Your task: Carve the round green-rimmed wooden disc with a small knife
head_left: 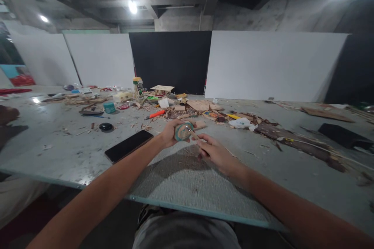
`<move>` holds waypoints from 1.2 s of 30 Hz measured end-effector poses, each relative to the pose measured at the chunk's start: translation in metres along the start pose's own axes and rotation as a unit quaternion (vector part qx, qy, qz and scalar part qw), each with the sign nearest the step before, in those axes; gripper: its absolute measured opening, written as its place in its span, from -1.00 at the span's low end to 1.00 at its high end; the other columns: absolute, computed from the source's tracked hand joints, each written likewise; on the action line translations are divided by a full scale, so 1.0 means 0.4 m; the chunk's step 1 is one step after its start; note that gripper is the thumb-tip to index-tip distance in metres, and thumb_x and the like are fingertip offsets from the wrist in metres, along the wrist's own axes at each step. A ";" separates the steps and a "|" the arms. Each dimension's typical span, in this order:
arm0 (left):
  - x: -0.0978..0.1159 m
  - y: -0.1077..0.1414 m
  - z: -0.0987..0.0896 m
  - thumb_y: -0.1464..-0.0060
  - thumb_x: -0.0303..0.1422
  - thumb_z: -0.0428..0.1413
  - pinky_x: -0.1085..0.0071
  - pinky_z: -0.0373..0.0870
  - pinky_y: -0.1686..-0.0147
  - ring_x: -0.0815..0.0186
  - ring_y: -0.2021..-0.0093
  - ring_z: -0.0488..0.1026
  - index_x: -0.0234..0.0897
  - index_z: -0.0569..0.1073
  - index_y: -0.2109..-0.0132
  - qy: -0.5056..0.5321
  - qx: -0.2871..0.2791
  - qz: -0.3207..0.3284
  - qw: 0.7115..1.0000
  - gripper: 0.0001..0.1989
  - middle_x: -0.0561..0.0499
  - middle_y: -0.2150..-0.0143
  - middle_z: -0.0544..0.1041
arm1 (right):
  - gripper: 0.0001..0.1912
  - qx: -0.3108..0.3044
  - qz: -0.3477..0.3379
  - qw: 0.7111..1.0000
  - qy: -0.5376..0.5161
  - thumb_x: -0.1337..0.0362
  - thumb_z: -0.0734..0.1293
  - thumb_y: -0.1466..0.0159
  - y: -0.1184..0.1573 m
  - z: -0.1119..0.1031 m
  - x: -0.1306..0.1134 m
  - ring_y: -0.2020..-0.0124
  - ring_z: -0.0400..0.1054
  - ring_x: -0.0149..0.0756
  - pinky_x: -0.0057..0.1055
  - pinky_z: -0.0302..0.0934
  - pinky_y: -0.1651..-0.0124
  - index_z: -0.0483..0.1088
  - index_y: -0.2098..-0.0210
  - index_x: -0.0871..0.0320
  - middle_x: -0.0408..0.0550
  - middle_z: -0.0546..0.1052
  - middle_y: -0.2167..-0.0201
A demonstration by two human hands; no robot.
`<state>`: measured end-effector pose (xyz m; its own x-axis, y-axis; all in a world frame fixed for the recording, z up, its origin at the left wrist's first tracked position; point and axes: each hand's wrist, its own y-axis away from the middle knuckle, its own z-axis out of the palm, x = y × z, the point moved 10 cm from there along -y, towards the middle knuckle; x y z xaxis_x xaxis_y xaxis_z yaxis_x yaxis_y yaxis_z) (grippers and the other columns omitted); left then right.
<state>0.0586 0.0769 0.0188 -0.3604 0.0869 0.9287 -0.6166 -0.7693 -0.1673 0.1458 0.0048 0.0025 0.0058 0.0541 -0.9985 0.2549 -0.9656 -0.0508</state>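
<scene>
My left hand (pixel 170 134) is closed around a small round piece (pixel 183 132) with a teal rim and a tan, patterned face turned up toward me. My right hand (pixel 214 151) grips a thin wooden-handled tool (pixel 194 134), whose pale tip meets the face of the round piece or hovers just over it. Whether that tip is a brush or a blade is too small to tell. Just beyond both hands, a flat piece of wood (pixel 200 125) lies on the table. A black phone (pixel 128 146) rests to the left of my left forearm.
Wood scraps and shavings (pixel 201 105) spread across the table's far middle. An orange-handled cutter (pixel 157 114), a teal jar (pixel 109 107) and a black oval object (pixel 105 126) lie to the left. Bark strips (pixel 298 144) and a dark block (pixel 344 135) lie right. Another person's hand (pixel 8 115) shows at far left.
</scene>
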 end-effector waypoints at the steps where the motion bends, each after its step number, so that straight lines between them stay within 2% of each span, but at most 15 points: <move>1: 0.001 -0.001 -0.002 0.04 -0.26 0.01 0.33 0.44 0.49 0.16 0.38 0.51 -0.43 0.49 0.16 0.000 0.001 0.002 1.000 -0.63 -0.23 0.29 0.56 | -0.73 -0.002 0.006 1.000 -0.003 0.08 0.30 -0.27 0.000 0.001 0.002 0.60 0.09 -0.43 -0.43 0.19 0.41 0.37 0.14 0.10 -0.31 0.17 0.67; 9: 0.016 0.006 0.011 0.02 -0.31 0.09 0.16 0.51 0.23 0.19 0.26 0.51 -0.38 0.47 0.15 0.034 -0.007 0.001 0.999 -0.70 -0.17 0.24 0.55 | -0.65 -0.042 0.024 0.998 -0.037 -0.05 0.28 -0.28 -0.005 0.006 0.024 0.70 -0.08 -0.50 -0.46 0.17 0.54 0.39 0.18 0.11 -0.33 0.14 0.67; 15: 0.022 0.005 -0.004 0.01 -0.28 0.09 0.21 0.52 0.35 0.17 0.26 0.51 -0.37 0.47 0.11 0.008 0.013 0.007 1.000 -0.67 -0.19 0.17 0.54 | -0.68 -0.024 0.036 0.999 -0.033 -0.01 0.30 -0.28 -0.004 -0.001 0.028 0.71 -0.11 -0.51 -0.50 0.11 0.60 0.34 0.13 0.09 -0.35 0.13 0.67; 20: 0.029 0.006 0.005 0.04 -0.30 0.09 0.18 0.52 0.28 0.17 0.24 0.51 -0.39 0.48 0.10 0.019 -0.004 0.017 1.000 -0.65 -0.19 0.19 0.54 | -0.68 -0.027 0.043 0.998 -0.038 0.00 0.28 -0.30 0.011 0.013 0.020 0.69 -0.07 -0.49 -0.51 0.10 0.60 0.36 0.13 0.10 -0.33 0.14 0.66; 23: 0.034 0.007 0.012 0.07 -0.29 0.08 0.15 0.52 0.32 0.13 0.25 0.51 -0.41 0.48 0.10 0.024 -0.019 0.024 0.999 -0.63 -0.20 0.20 0.54 | -0.67 -0.036 0.048 0.997 -0.047 -0.02 0.25 -0.31 0.014 0.022 0.025 0.69 -0.06 -0.49 -0.51 0.10 0.59 0.36 0.16 0.10 -0.32 0.14 0.66; 28: 0.036 0.005 -0.008 0.04 -0.30 0.03 0.16 0.52 0.29 0.16 0.24 0.50 -0.37 0.48 0.10 0.041 -0.003 0.037 0.998 -0.65 -0.17 0.17 0.53 | -0.69 -0.021 0.040 0.998 -0.031 -0.03 0.25 -0.30 0.001 0.005 0.028 0.70 -0.04 -0.49 -0.52 0.10 0.62 0.33 0.22 0.08 -0.33 0.14 0.67; 31: 0.029 0.004 -0.019 0.04 -0.31 0.04 0.19 0.52 0.28 0.20 0.27 0.50 -0.36 0.48 0.12 0.046 0.004 0.031 0.998 -0.66 -0.16 0.17 0.53 | -0.75 -0.013 0.041 0.999 -0.008 0.03 0.26 -0.31 -0.002 -0.005 0.021 0.70 -0.03 -0.49 -0.52 0.11 0.63 0.33 0.22 0.09 -0.33 0.14 0.67; 36: 0.026 0.004 -0.016 0.04 -0.29 0.04 0.20 0.52 0.34 0.16 0.28 0.52 -0.38 0.47 0.10 0.053 -0.001 0.025 0.998 -0.64 -0.18 0.20 0.54 | -0.76 0.002 0.012 0.997 0.075 0.21 0.26 -0.31 0.013 -0.005 -0.015 0.68 0.09 -0.49 -0.52 0.14 0.63 0.33 0.04 0.09 -0.31 0.17 0.61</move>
<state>0.0492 0.0806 0.0262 -0.4629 0.1164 0.8788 -0.5982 -0.7726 -0.2128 0.1489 -0.0002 0.0084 0.1568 0.0686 -0.9852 0.2500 -0.9679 -0.0276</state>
